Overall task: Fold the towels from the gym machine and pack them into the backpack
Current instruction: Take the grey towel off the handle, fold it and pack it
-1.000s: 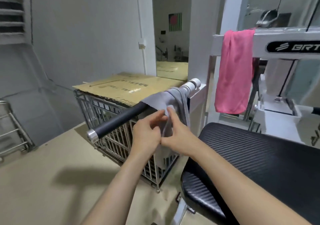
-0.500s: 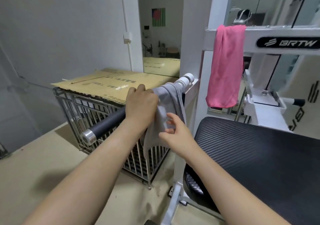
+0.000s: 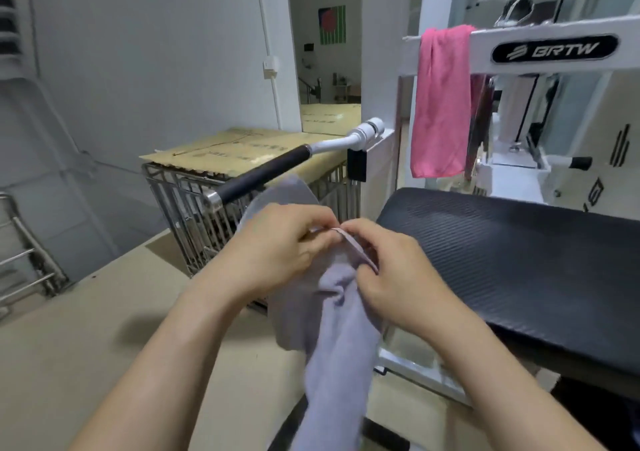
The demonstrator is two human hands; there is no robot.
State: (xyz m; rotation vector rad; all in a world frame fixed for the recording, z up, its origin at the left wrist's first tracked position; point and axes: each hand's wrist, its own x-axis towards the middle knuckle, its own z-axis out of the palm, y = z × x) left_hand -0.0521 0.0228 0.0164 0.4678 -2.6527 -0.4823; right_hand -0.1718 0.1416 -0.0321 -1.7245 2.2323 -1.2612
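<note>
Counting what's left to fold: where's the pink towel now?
Head view, upper right: the pink towel hangs draped over the machine's white crossbar, just left of the BRTW badge and above the black padded seat.

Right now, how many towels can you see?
2. The left hand and right hand hold a grey towel; a pink towel hangs over the white machine frame. Others may be hidden.

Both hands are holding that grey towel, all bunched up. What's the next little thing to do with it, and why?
Probably draw the left hand and right hand apart along the edge they pinch. The grey towel hangs bunched in a narrow rope below them, so it likely needs spreading flat before any fold. The black bench pad beside it could serve as a surface.
</note>
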